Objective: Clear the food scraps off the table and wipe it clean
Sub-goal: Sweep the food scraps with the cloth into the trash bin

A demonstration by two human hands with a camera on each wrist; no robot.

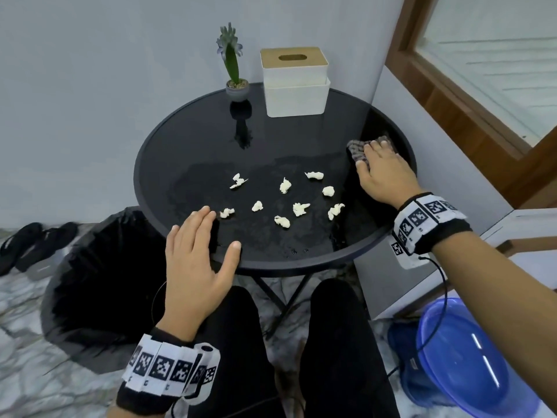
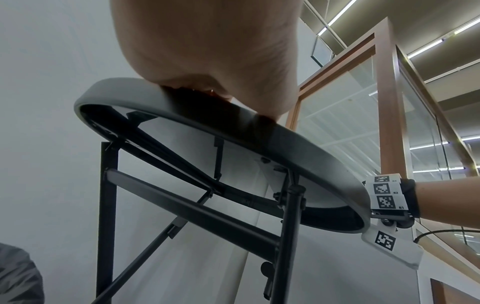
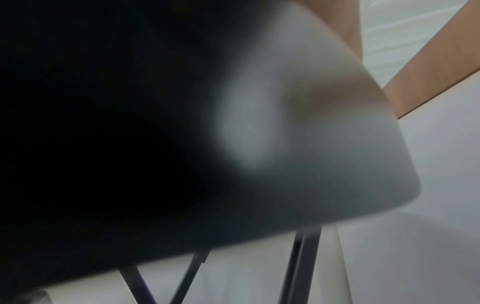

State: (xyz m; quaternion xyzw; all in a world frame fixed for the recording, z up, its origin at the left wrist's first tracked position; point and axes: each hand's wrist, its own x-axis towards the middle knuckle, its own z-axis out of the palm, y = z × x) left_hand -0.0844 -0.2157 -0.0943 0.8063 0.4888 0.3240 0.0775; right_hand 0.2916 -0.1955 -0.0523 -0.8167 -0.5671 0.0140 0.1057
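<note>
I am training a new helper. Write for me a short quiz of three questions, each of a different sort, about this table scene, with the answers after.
1. True or false: the right hand lies flat on the grey cloth at the table's right side.
2. Multiple choice: the left hand is A) gripping a scrap, B) open at the near rim of the table, C) inside the bin.
3. Fill in: left of the table, on the floor, stands the black-lined ____.

Key: 1 true; 2 B; 3 bin. The white scraps are not yet cleared.
</note>
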